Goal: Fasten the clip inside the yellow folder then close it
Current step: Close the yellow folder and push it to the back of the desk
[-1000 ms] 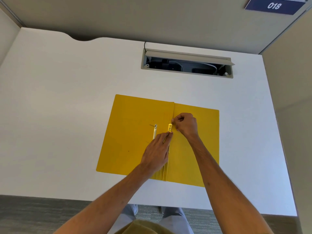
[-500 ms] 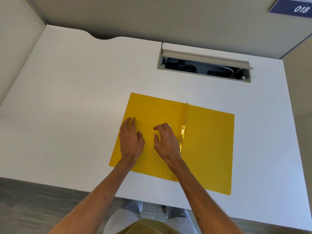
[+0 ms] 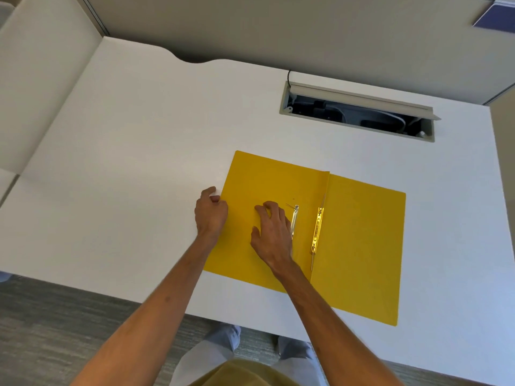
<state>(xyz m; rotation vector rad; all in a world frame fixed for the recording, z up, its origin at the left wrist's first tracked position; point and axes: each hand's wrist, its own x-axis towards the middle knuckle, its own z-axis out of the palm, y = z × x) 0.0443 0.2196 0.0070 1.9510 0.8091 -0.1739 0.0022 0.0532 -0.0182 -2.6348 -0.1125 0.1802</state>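
The yellow folder (image 3: 359, 246) lies open on the white desk (image 3: 139, 176). Its gold metal clip (image 3: 317, 231) runs along the spine, lying flat. A second silver metal strip (image 3: 294, 222) rests on the left cover beside it. My left hand (image 3: 210, 214) is at the left cover's outer edge, fingers curled around that edge. My right hand (image 3: 271, 234) lies palm down on the left cover with fingers spread, just left of the silver strip, holding nothing.
An open cable slot (image 3: 359, 114) with a raised lid is sunk into the desk behind the folder. Partition walls close the desk at the back and right. The desk's near edge runs just below the folder, with my legs under it.
Both hands have left the clip at the spine and moved onto the left cover. My left hand has since slid further left to the cover's outer edge; the right hand stays flat.
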